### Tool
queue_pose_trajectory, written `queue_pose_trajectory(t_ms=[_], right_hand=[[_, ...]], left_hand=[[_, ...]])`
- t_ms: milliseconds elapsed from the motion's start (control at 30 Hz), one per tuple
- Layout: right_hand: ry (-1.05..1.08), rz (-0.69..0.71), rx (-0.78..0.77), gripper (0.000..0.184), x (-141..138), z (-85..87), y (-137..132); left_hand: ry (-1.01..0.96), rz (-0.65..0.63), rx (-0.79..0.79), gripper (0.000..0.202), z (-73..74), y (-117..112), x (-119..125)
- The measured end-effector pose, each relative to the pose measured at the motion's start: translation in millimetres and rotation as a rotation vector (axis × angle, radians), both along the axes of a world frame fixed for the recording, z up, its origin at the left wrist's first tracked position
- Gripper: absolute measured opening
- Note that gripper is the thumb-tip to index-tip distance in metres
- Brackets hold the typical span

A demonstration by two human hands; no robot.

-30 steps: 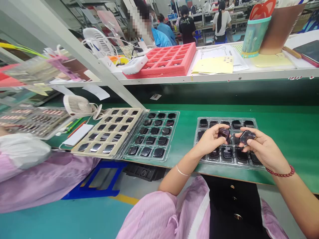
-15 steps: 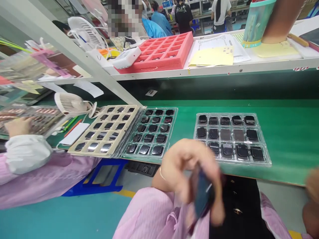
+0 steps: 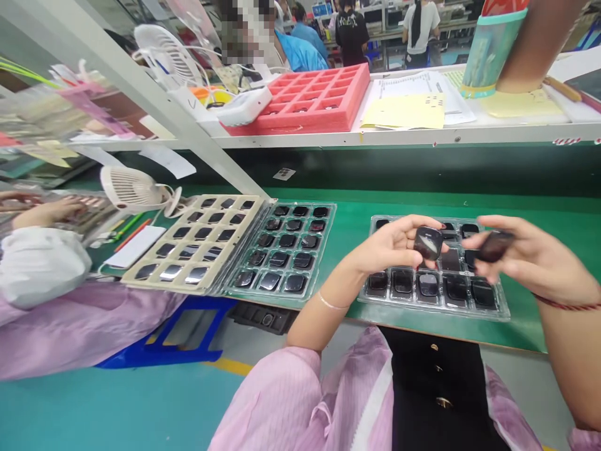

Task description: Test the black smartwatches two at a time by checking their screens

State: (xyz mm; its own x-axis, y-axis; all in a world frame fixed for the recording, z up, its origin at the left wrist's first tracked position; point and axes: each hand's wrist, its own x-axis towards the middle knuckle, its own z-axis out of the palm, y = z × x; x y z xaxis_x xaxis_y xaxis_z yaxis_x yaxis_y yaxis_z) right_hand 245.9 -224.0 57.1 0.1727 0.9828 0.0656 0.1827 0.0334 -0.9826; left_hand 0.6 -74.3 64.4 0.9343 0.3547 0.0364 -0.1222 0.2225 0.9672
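Note:
My left hand [image 3: 392,247] pinches a shiny black rounded-square piece [image 3: 428,243] between thumb and fingers, with light reflecting off its face. Facing it from the other side, my right hand [image 3: 530,254] grips a similar dark piece [image 3: 495,245], tilted and slightly blurred. Both hands hover over a clear plastic tray [image 3: 434,307], partly covering it. Black pieces like these sit in its pockets, and two pockets in the middle row look flatter and browner.
Left of my hands lie another clear tray [image 3: 310,291] of black pieces and a beige tray [image 3: 136,280]. A small fan [image 3: 134,190] stands behind. On the shelf are a red foam tray [image 3: 350,103] and a cup [image 3: 493,56]. A co-worker's sleeve [image 3: 44,266] is at far left.
My left hand has risen from above my lap to over the clear tray, still holding a dark piece. From the right edge, my right hand has come in with another.

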Motion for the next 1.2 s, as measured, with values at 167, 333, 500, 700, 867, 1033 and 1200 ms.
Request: queue_pose_trajectory(t_ms=[167,333,500,700,867,1033,1200], right_hand=[[0.030,0.060,-0.061,0.035,1.5,-27.0,45.6],[0.070,0.052,-0.059,0.039,-2.2,-55.3,52.3],[0.084,0.106,-0.055,0.039,-1.1,-61.8,47.6],[0.069,0.115,-0.035,0.039,-0.6,-65.8,46.3],[0.051,0.095,-0.047,0.038,-2.4,-67.2,44.0],[0.110,0.043,-0.036,0.051,1.4,-68.0,45.2],[0.197,0.041,-0.102,0.058,6.6,-70.8,48.5]], left_hand=[[0.127,0.192,0.158,0.034,-51.2,13.5,46.3],[0.178,0.236,0.115,0.033,-67.5,13.1,46.5],[0.102,0.262,0.060,0.035,-75.5,14.2,47.3],[0.090,0.298,0.080,0.042,-80.3,12.7,47.5],[0.104,0.312,0.122,0.054,-80.5,13.4,45.3],[0.096,0.259,0.066,0.063,-81.9,18.2,43.7],[0.115,0.228,0.052,0.069,-82.9,19.3,43.5]])
